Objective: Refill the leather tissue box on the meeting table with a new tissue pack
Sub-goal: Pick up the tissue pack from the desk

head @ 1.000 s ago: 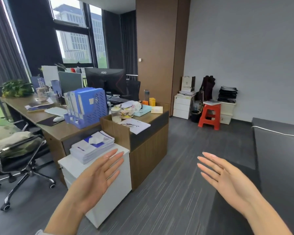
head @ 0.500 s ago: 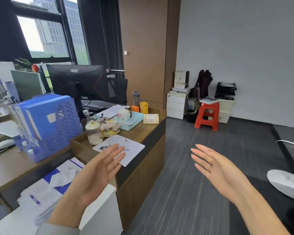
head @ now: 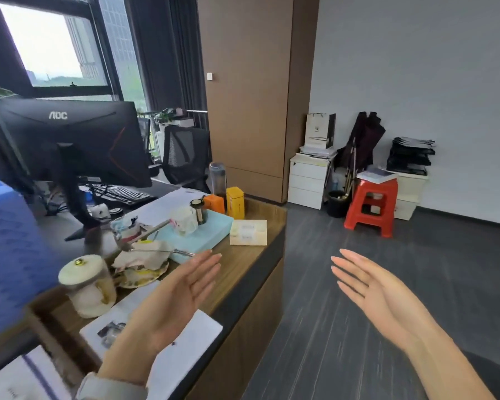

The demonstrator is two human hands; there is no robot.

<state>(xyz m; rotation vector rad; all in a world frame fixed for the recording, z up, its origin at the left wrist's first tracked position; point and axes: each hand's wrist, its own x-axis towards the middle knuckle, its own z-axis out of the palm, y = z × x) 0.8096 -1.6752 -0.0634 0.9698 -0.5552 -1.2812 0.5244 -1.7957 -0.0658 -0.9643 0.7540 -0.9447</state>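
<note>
Two hands raised empty over a cluttered desk; one pale tissue pack lies near the desk's far corner.

Left to right: one blue file box, one black monitor, one lidded jar, one light blue box, two small orange and yellow boxes behind it, then the tissue pack flat on the desk. Left hand flat, fingers spread, holding nothing, above the desk edge; right hand likewise flat and empty over the floor. One red stool stands by the far wall.
</note>
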